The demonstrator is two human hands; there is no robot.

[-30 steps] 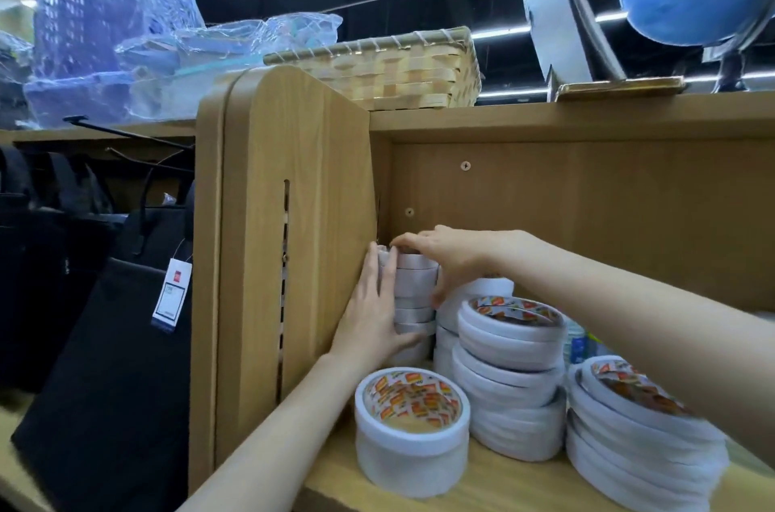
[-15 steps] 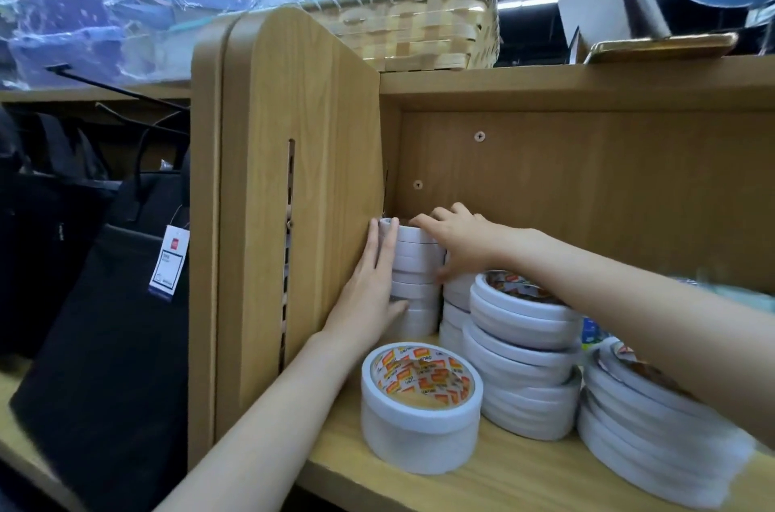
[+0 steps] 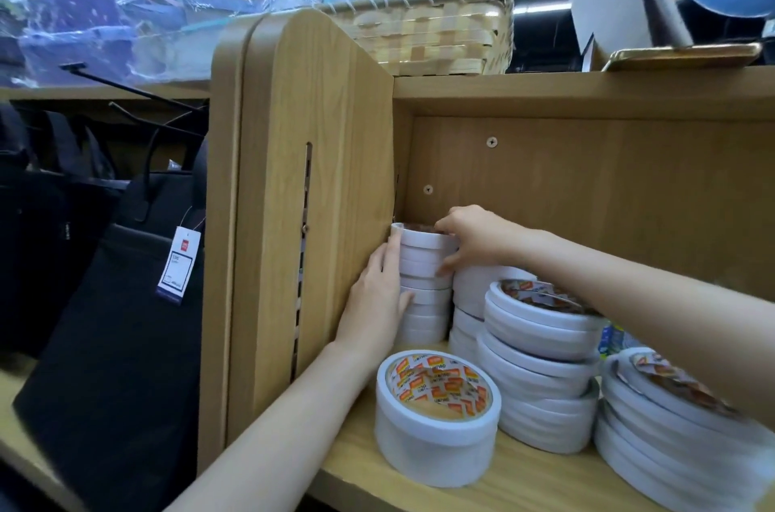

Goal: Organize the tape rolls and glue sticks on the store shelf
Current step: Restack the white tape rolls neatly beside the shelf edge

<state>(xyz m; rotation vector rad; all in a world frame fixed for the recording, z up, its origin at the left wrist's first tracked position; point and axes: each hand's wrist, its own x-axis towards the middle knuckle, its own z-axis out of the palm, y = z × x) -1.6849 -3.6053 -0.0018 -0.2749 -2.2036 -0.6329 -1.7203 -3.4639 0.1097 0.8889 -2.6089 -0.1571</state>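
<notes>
In the back left corner of the shelf (image 3: 482,482) stands a tall stack of tape rolls (image 3: 423,293). The left hand (image 3: 377,297) presses flat against its side, fingers straight. The right hand (image 3: 474,237) grasps the top rolls with curled fingers.

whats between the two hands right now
In the head view, a tall stack of narrow tape rolls stands between the left hand and the right hand, tight against the shelf's side panel.
</notes>
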